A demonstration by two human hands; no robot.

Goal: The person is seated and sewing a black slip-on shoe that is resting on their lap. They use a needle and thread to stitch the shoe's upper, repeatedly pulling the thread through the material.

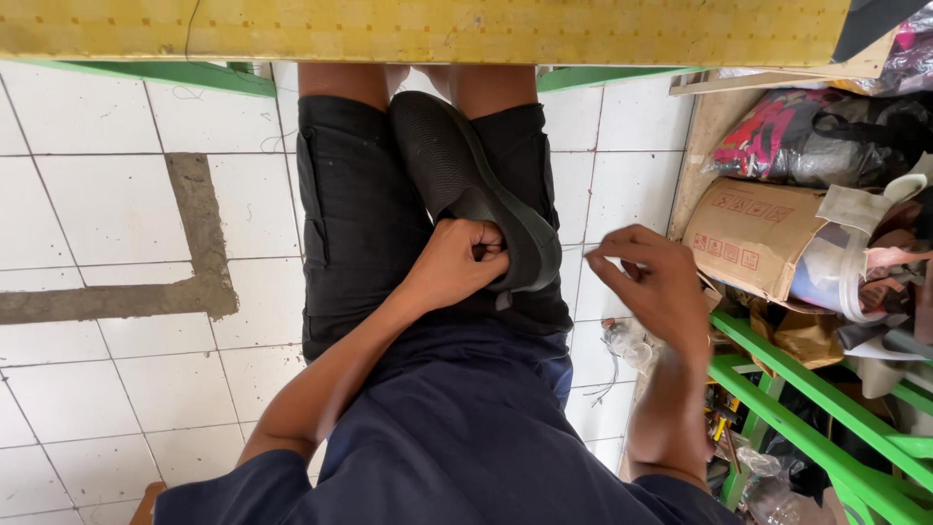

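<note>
Open floor to the left, clutter hemming in the right

White tiled floor (107,379) lies bare left of the lap; a cardboard box (753,238), bags (826,136) and a green rack (826,399) crowd the right, while the yellow worktop (428,29) closes off the front.

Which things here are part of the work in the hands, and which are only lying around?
In hand:
- black shoe, sole up on the lap
- left hand, gripping the shoe's edge
- right hand, raised beside it, fingers pinched

Lying about:
- cardboard box
- green rack
- yellow tabletop
- black bags

Cluttered workshop; green shelf frame (826,394), stacked cardboard box (753,238).
</note>
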